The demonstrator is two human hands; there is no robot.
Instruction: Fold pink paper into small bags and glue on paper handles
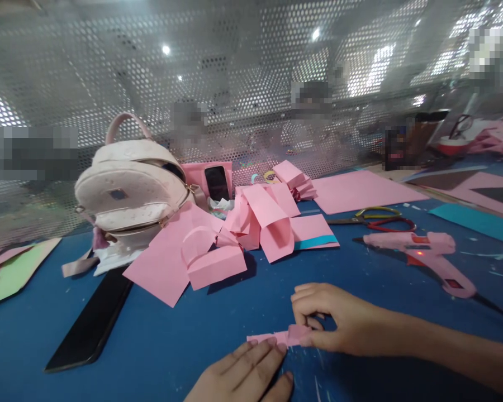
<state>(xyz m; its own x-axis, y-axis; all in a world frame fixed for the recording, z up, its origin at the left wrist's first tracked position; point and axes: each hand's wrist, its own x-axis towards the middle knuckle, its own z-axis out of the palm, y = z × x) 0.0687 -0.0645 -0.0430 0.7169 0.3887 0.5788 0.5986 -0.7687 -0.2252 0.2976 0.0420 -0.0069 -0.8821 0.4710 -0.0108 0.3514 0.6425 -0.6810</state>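
A narrow strip of pink paper (281,336) lies low on the blue table, spanning the space between my two hands. My left hand (245,373) rests flat over its left part, fingers stretched out and pressing on it. With thumb and fingers, my right hand (333,318) pinches the strip's right end, which looks folded over. Beyond the hands, several cut and folded pink paper pieces (218,265) are heaped up. To the right of my right hand lies a pink hot glue gun (427,254) with a small red light lit and a cord running off right.
A pale backpack (134,190) stands at the back left, with a black tablet-like slab (90,324) before it. A phone (216,183) leans behind the paper heap. Scissors (375,219), a large pink sheet (364,190) and a teal sheet (478,220) lie at right. A perforated panel (243,72) rises behind.
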